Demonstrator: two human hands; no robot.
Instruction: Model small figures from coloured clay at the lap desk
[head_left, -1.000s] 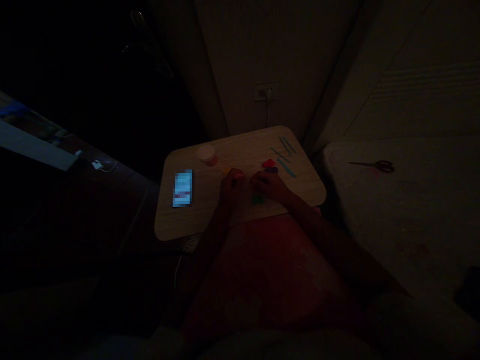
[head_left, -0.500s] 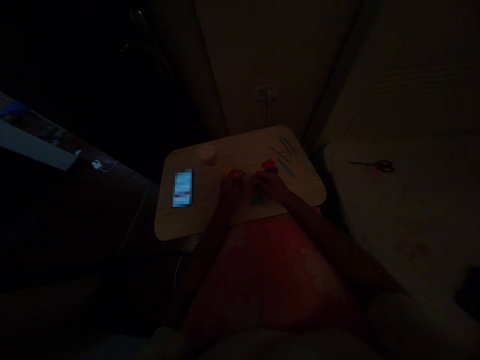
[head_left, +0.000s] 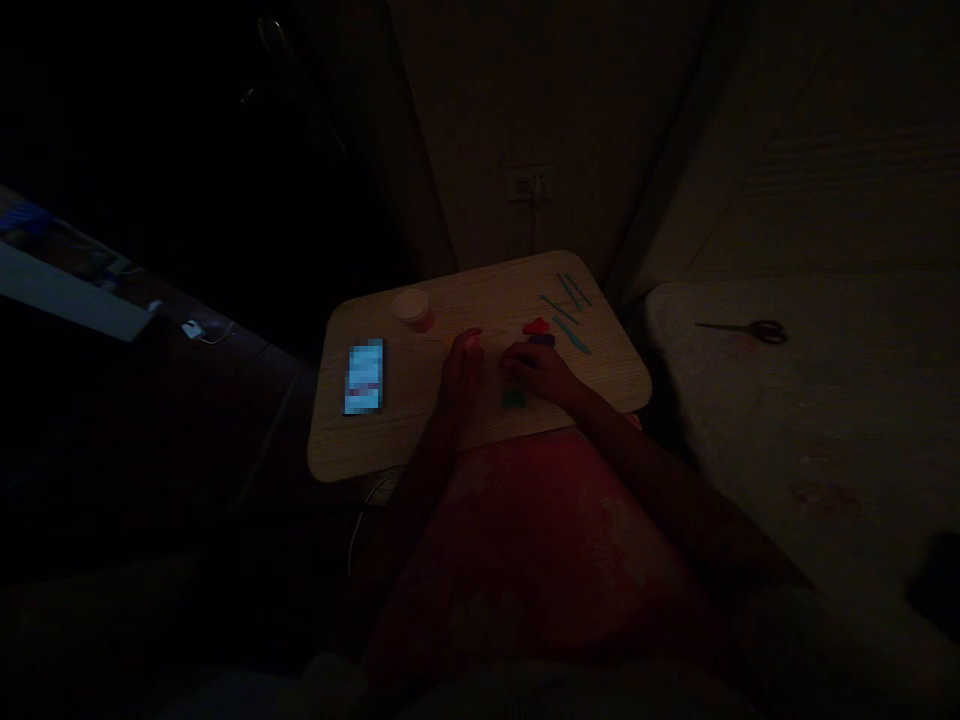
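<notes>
In dim light, my left hand [head_left: 460, 375] is over the table with its fingers curled round a pink lump of modelling clay [head_left: 472, 343]. A bit of yellow clay [head_left: 449, 341] shows beside its fingertips. My right hand [head_left: 538, 369] is just to the right, apart from the left, with fingers bent and pressed together; what they hold, if anything, is hidden. Close beyond it lie a red clay lump [head_left: 536, 326] and a purple one [head_left: 541, 340]. Green clay [head_left: 514, 398] sits below the right hand, near the table's front edge.
Several thin teal modelling tools [head_left: 572, 335] lie at the back right of the small wooden table [head_left: 352, 450]. A lidded tub [head_left: 413, 309] stands at the back left, a lit phone [head_left: 364, 377] at left. Scissors [head_left: 742, 329] rest on the pale surface at right.
My left hand has opened out slightly and its fingers reach a little farther forward, showing more of the pink clay. My right hand stays nearly in place.
</notes>
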